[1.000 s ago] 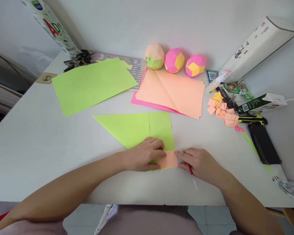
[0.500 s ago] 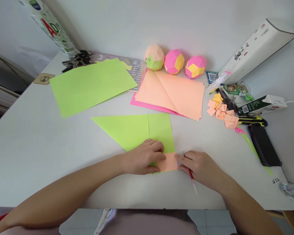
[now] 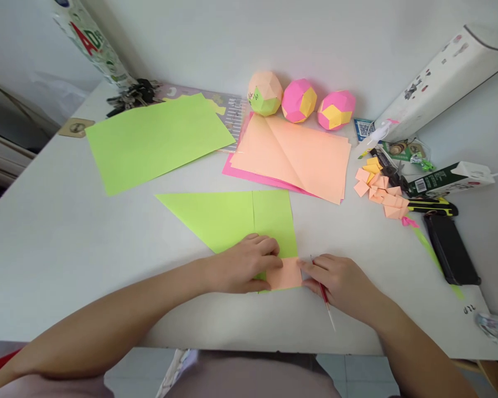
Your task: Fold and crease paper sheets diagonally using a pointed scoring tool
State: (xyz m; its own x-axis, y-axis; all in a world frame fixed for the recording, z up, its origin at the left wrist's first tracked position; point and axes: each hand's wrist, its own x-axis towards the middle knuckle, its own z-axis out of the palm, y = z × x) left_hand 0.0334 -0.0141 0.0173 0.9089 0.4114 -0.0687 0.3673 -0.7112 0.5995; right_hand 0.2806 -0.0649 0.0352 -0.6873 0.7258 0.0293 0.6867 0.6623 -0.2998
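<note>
A small peach paper rectangle (image 3: 285,274) lies on the lower right corner of a creased light-green sheet (image 3: 216,218). My left hand (image 3: 249,265) rests on the green sheet with its fingers curled; thumb and forefinger press the rectangle's left side. My right hand (image 3: 336,279) is closed around a slim red pen-like tool (image 3: 324,293), whose pale thin end points toward the table's front edge. Its forefinger and thumb touch the rectangle's right edge. Part of the green sheet is hidden under my left hand.
Behind are another green sheet (image 3: 157,143), stacked peach sheets (image 3: 299,157) and three faceted paper balls (image 3: 299,100). To the right lie small folded peach pieces (image 3: 382,193), a utility knife (image 3: 434,206), a black phone-like case (image 3: 452,249) and a green carton (image 3: 444,181). Keys (image 3: 135,97) sit back left.
The view has shifted slightly. Both hands, the peach rectangle and the red tool keep practically the same places relative to one another.
</note>
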